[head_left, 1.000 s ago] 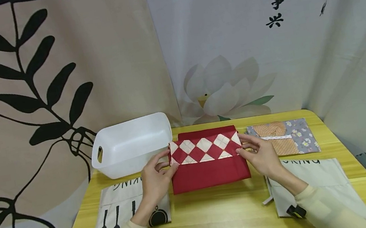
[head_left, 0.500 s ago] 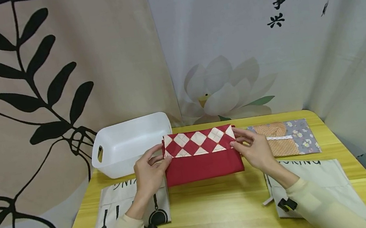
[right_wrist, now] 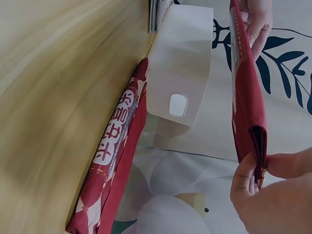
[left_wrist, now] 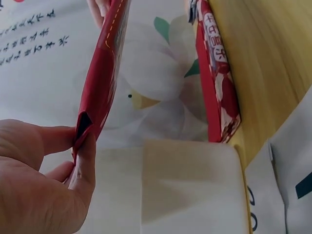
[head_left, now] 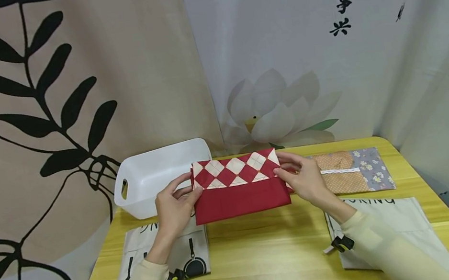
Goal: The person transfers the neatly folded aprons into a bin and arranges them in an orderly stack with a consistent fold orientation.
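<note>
I count: 2 hands [head_left: 176, 210] [head_left: 306, 180], 2 red folded cloths [head_left: 242, 199] [left_wrist: 222, 85], 2 white printed cloths [head_left: 184, 245] [head_left: 400, 234], 1 floral cloth [head_left: 356, 179], 1 white bin [head_left: 161, 171].

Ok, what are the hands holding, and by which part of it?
A folded red cloth: the left hand pinches its left side edge, the right hand its right side edge.

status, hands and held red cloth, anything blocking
Left hand and right hand pinching opposite edges. Red cloth folded, held above table. Second red bundle on table; nothing visibly blocking.

The bin [head_left: 162, 161] stands left of the held cloth [head_left: 242, 200].
</note>
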### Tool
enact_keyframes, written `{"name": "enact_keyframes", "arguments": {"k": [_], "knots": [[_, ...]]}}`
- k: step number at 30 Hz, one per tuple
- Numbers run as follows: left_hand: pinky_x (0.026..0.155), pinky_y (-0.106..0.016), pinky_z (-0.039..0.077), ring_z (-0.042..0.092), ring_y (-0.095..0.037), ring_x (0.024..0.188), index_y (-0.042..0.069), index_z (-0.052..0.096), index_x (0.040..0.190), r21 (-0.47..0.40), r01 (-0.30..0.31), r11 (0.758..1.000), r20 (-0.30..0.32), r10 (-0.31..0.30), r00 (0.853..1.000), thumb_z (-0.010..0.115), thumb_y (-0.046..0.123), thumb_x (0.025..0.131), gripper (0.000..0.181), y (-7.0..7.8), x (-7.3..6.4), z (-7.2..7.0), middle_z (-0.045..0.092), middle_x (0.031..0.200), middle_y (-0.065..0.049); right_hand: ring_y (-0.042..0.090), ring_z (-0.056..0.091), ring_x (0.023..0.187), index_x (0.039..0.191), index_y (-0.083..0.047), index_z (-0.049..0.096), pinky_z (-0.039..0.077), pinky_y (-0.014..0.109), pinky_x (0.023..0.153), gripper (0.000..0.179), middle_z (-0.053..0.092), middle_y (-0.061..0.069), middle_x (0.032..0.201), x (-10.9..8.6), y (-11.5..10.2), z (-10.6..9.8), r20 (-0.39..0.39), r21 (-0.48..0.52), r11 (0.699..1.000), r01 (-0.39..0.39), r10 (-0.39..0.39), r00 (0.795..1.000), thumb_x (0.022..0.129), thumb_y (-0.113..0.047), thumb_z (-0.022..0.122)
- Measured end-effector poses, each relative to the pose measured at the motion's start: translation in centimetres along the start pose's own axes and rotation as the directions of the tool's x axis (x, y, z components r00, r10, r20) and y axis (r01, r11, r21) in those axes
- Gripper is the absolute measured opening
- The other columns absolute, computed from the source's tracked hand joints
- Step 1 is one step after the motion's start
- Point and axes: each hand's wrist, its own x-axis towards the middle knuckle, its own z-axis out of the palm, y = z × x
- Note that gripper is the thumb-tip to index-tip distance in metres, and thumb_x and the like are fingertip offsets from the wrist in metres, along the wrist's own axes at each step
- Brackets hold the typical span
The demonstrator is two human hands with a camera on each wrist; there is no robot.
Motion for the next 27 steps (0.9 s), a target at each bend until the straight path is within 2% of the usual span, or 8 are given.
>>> {"name": "enact_keyframes", "arguments": {"k": [4,7,12,18,22,27], "knots": [[0.086,-0.025,0.07,0.086,-0.036,0.109,0.015,0.072,0.151,0.006,0.03,1.0,-0.002,-0.03,1.0,0.086,0.014,0.101,0.052,0.0,0.2,-0.5,0.082,0.131,-0.024,0.003,0.075,0.101,0.156,-0.011,0.068,0.072,0.033,0.074,0.051,0.078,0.029,0.131,0.5,-0.3,0.4,0.017,0.045,0.999,-0.016,0.015,1.0,0.106,-0.012,0.08],[0.086,-0.025,0.07,0.086,-0.034,0.11,0.016,0.071,0.152,0.004,0.047,0.999,0.002,-0.047,0.999,0.085,0.015,0.102,0.052,0.0,0.4,-0.9,0.082,0.132,-0.022,0.002,0.074,0.103,0.155,-0.009,0.068,0.071,0.028,0.077,0.051,0.078,0.029,0.131,0.8,-0.4,0.8,0.015,0.051,0.999,-0.006,0.005,1.0,0.105,-0.01,0.08],[0.087,-0.027,0.07,0.086,-0.031,0.11,0.017,0.07,0.153,0.006,0.061,0.998,0.01,-0.061,0.998,0.084,0.015,0.103,0.052,-0.1,0.6,-1.7,0.082,0.132,-0.02,0.014,0.076,0.111,0.154,-0.009,0.069,0.068,0.021,0.08,0.051,0.079,0.026,0.133,1.4,-0.5,1.4,0.014,0.017,1.0,0.017,-0.017,1.0,0.105,-0.012,0.081],[0.084,-0.018,0.067,0.087,-0.025,0.106,0.013,0.071,0.152,-0.003,0.051,0.999,-0.001,-0.051,0.999,0.084,0.013,0.102,0.052,0.0,1.0,-2.7,0.082,0.13,-0.025,0.031,0.076,0.121,0.154,-0.011,0.07,0.071,0.028,0.082,0.051,0.08,0.024,0.134,2.1,-1.0,2.2,0.031,0.019,1.0,0.0,-0.001,1.0,0.104,-0.012,0.081],[0.083,-0.016,0.067,0.087,-0.024,0.105,0.012,0.071,0.151,0.005,0.051,0.999,-0.012,-0.051,0.999,0.084,0.012,0.102,0.051,0.0,1.2,-3.2,0.081,0.131,-0.026,0.032,0.077,0.125,0.154,-0.012,0.07,0.072,0.031,0.083,0.051,0.08,0.022,0.138,2.4,-1.5,2.6,0.041,0.021,1.0,-0.013,0.013,0.999,0.104,-0.013,0.081],[0.086,-0.024,0.069,0.086,-0.031,0.111,0.012,0.069,0.155,0.042,0.058,0.997,-0.012,-0.057,0.998,0.083,0.015,0.104,0.053,-0.1,1.5,-3.9,0.078,0.14,-0.023,0.032,0.078,0.124,0.153,-0.011,0.071,0.07,0.026,0.078,0.051,0.08,0.022,0.139,2.9,-1.9,3.2,0.049,0.036,0.999,-0.007,0.006,0.999,0.103,-0.011,0.082]]}}
